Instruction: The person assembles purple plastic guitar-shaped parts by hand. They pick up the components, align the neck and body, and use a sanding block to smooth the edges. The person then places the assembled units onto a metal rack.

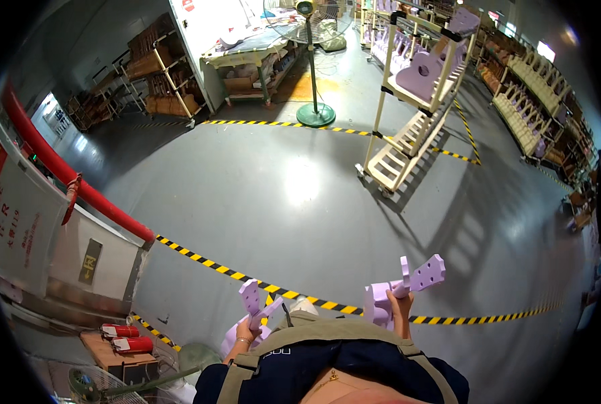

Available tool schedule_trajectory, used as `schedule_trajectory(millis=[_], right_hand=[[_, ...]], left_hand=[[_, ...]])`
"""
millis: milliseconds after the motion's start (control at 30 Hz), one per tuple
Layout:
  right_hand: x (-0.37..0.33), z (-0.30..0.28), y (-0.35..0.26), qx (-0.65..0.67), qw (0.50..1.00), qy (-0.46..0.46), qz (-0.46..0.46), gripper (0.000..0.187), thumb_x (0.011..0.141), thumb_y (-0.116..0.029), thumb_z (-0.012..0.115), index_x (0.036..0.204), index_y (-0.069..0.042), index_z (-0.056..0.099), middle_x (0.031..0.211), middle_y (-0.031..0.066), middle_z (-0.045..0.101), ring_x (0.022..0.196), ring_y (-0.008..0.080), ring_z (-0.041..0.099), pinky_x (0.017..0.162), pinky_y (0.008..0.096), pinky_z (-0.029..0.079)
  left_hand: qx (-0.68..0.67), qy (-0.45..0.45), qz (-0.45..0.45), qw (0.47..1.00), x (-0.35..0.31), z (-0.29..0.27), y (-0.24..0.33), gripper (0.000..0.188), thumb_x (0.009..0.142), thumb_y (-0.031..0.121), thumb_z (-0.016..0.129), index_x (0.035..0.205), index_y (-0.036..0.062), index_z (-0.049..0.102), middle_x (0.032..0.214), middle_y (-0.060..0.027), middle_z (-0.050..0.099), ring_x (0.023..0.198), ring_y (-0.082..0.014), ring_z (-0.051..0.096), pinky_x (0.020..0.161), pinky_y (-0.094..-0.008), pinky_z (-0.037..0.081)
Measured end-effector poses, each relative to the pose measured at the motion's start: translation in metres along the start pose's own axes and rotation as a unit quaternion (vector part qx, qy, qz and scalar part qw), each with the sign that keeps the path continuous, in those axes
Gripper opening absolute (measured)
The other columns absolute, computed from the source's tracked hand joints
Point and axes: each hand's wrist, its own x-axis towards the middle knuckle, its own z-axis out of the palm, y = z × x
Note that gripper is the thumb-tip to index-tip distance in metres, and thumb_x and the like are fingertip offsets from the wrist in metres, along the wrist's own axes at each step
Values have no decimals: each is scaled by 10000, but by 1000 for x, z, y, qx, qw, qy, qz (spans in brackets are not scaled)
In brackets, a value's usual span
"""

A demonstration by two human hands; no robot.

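Note:
My left hand [248, 330] is closed round the necks of pale purple ukulele bodies without strings; two headstocks [250, 296] fan out above the fist. Part of a rounded body [230, 339] shows beside my wrist. On the other side, my right hand [400, 311] grips more purple ukuleles, with one headstock [428, 272] pointing right and another standing up beside it. Their rounded bodies [378, 304] hang left of that hand. Both bunches are held low at my sides, and my torso hides their lower parts.
A wheeled cream rack [398, 161] carries purple ukuleles ahead right. A green-based standing fan [316, 114] stands ahead, near a workbench [246, 57]. Yellow-black tape [233, 273] crosses the grey floor. Red extinguishers [132, 345] and a red pipe [105, 205] are left; loaded racks [529, 101] line the right.

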Motion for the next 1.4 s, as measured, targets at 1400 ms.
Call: schedule_trajectory(millis=[1400], right_hand=[[867,416,-362,240,952,-74,-176,214,685,8,686,835,-64,550,881,73,578,945,196,555,836,330,432]], left_hand=[[63,-30,186,980,1004,-130,628,500,510,156,829,934,36,593,821,-90,642,739,-233,612,686,-350,492]])
